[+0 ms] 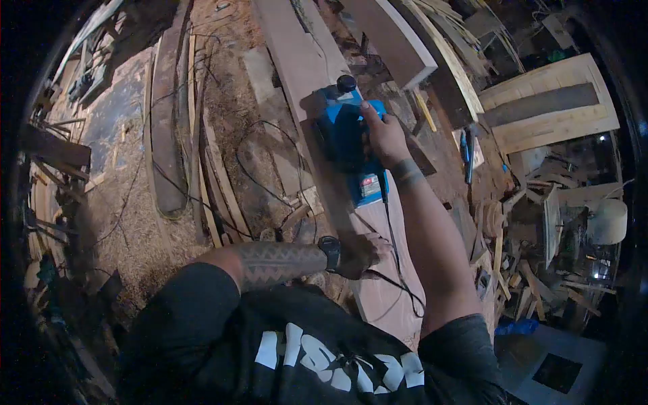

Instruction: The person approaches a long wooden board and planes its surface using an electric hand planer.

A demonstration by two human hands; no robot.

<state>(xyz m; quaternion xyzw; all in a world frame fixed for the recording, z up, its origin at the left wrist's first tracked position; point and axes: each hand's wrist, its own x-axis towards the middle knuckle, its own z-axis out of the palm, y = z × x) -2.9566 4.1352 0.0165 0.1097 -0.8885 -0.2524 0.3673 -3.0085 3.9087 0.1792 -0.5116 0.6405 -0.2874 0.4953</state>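
Note:
My right hand [386, 137] is closed round the handle of a blue electric hand planer [368, 187], which rests on a long, reddish wooden board [383, 297]. A black round knob [346, 83] tops the planer's front end. From its rear a black power cord [394, 253] loops back over the board towards my left hand [361, 258]. That hand is low over the board behind the planer, in shadow, its fingers curled at the cord. A dark watch [329, 253] sits on the left wrist. The planer's underside is hidden.
Thick timber [398, 40] stands beyond the board to the right, with a panel of pale planks [547, 101] further right. Long planks [169, 135] and a looping cable [246, 177] lie on the sawdust-covered floor [128, 236] at left. Wood offcuts [533, 283] are heaped at right.

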